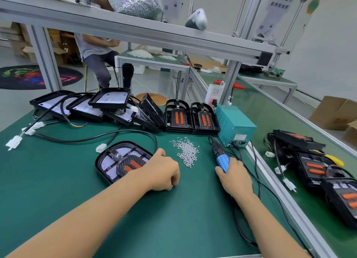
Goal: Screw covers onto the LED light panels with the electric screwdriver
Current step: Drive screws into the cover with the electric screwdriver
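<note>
An LED light panel [116,161] with a clear cover and orange strips lies on the green mat in front of me. My left hand [164,170] rests beside its right edge, fingers curled, pinching a small screw at the fingertips. A heap of small silver screws [186,151] lies between my hands. My right hand [234,175] grips the blue handle of the electric screwdriver [219,154], which lies tilted with its tip pointing away, just right of the screws.
Bare black LED panels [110,101] with cables are stacked at the back left, and two covers [191,116] stand beside them. A teal power box [234,125] sits behind the screwdriver. Finished panels [318,170] lie across the rail on the right. A person sits beyond the bench.
</note>
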Demonstrator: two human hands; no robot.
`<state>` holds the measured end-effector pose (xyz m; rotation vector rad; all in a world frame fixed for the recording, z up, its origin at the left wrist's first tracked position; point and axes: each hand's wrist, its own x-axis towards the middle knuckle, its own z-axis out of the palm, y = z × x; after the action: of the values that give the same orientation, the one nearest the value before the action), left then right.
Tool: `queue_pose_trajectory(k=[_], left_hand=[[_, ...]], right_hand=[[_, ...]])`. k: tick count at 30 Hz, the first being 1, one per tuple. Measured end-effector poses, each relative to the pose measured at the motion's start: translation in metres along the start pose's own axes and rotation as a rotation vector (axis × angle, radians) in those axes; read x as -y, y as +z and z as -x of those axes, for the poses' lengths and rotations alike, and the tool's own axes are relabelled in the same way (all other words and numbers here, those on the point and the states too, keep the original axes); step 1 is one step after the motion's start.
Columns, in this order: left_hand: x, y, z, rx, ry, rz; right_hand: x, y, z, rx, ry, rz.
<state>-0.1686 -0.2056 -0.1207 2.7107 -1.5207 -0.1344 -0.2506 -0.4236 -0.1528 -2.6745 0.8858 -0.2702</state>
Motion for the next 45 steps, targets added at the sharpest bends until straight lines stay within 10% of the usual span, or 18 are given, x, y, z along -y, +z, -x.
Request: queue_pose_trajectory(k=[15, 20, 33, 45], left_hand=[[-0.006, 0.007, -0.001, -0.072, 0.01, -0.18], [-0.011, -0.011, 0.008, -0.273, -0.038, 0.236], [0.035, -0.03, 0.041, -0.638, -0.364, 1.427], [0.043, -0.022, 0.056, -0.728, -0.415, 1.588]], right_hand=[[0.003, -0.005, -0.008, 0.062, 0.041, 0.047], [0.002, -0.017, -0.016, 0.164, 0.06, -0.069], [0.038, -0.068, -0.017, 0.355, 0.319, -1.551], [0.128, -0.107, 0.014, 0.09, 0.006, -2.2]])
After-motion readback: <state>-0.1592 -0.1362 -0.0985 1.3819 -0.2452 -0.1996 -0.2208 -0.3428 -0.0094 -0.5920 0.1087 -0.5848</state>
